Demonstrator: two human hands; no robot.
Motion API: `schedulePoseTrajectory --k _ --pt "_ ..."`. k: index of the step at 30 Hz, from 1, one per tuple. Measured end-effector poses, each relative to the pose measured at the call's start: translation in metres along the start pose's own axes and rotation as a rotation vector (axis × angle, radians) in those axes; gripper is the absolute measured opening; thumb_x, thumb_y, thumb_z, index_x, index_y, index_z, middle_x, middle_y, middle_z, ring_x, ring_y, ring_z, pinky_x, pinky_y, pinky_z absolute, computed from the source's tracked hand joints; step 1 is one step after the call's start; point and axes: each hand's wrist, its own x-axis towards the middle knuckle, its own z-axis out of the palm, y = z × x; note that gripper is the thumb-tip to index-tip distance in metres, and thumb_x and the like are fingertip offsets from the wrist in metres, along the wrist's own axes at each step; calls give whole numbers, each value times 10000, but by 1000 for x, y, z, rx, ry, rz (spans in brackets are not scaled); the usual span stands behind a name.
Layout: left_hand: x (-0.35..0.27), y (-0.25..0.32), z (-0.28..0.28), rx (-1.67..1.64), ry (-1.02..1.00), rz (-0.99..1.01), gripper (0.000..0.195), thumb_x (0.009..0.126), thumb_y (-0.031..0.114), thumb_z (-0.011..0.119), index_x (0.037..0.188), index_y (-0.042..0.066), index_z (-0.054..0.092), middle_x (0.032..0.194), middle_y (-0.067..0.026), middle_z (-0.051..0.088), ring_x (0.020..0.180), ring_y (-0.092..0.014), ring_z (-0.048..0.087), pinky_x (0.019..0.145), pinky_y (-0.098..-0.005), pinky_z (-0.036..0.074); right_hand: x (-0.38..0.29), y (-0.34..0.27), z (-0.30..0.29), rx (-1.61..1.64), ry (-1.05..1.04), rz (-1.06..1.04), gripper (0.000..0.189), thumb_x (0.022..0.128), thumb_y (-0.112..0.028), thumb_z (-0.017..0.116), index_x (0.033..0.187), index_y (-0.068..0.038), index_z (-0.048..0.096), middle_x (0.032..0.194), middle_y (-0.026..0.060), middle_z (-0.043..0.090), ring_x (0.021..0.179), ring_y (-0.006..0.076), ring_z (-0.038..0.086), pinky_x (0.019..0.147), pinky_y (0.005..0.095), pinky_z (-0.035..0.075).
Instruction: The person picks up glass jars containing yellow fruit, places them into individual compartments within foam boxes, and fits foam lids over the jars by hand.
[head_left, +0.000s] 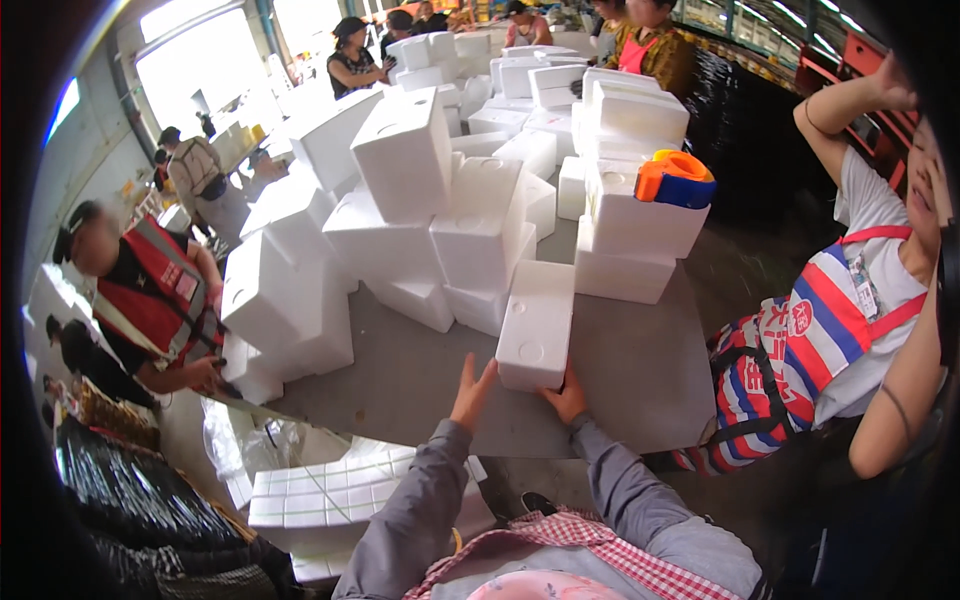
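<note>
A white polystyrene foam box (533, 322) stands before me near the front edge of the grey table (405, 375). My right hand (566, 395) grips its near right corner, the thumb on the front face and the fingers along the right side, partly hidden. At the near left corner is my left hand (474, 394), its fingers spread and one fingertip at or against the box; actual contact is hard to tell. Round marks show on the box's upward face.
Stacked foam boxes (480, 202) crowd the table. An orange and blue tape dispenser (675, 180) lies on the right stack. Strapped foam pieces (330, 491) stand low at left. A person in a striped apron (810, 330) is close at right, another in a red vest (161, 292) at left.
</note>
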Motion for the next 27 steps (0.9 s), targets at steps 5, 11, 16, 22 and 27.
schedulePoseTrajectory --k 5,11,16,22,27 --pt "36 -11 23 -289 -256 -95 693 745 46 671 1348 89 331 1389 -107 326 1274 -263 326 981 -512 361 5 -14 -49 642 -342 180 797 797 -290 651 1434 -123 202 1360 92 410 1239 223 388 1017 370 322" --pt "46 -33 19 -412 -356 -184 566 827 470 515 1266 125 421 1248 -102 448 1112 -276 450 856 -499 389 27 -48 -13 900 -97 406 651 817 -484 589 1336 -172 350 1257 63 474 1132 238 465 878 416 406" --pt "22 -37 22 -595 -258 -325 529 839 450 516 1238 110 448 1182 -71 490 1094 -232 455 829 -446 414 14 -77 -9 838 4 602 454 819 -392 585 1204 -167 499 1057 56 594 963 241 582 663 398 518" --pt "-69 20 34 -440 -296 -79 589 851 396 524 1331 88 377 1241 -73 467 1120 -208 438 863 -409 401 -54 -118 -35 634 42 349 464 819 -308 578 1216 -93 472 1138 94 549 997 236 568 758 380 503" --pt "-79 90 28 -235 -214 459 669 850 317 573 1382 9 308 1345 -108 384 1220 -200 375 975 -362 347 -26 -170 -47 917 -33 93 488 826 -258 529 1249 -32 438 1199 99 517 1099 222 507 943 376 397"
